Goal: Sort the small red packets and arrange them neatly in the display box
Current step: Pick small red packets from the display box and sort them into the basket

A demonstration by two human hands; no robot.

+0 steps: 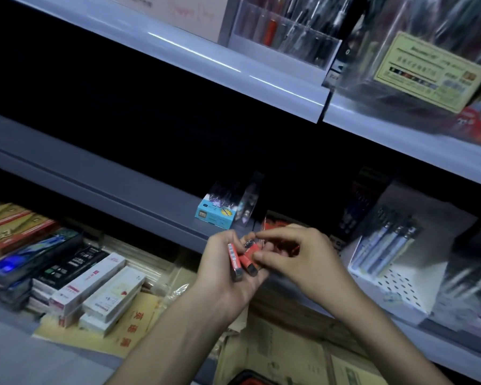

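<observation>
My left hand (222, 276) lies palm up in front of the middle shelf and holds two small red packets (242, 259) side by side in its curled fingers. My right hand (292, 257) reaches over from the right and pinches the top of one of those packets with thumb and fingertips. Just behind my hands, a display box (278, 223) with more red packets in it stands on the shelf, mostly hidden by my fingers.
A small blue box with a clear top (217, 212) stands on the grey shelf (122, 195) behind my hands. A white pen display (386, 273) sits to the right. Long boxes (95, 284) are stacked on the lower left. More pen displays (286, 37) fill the upper shelf.
</observation>
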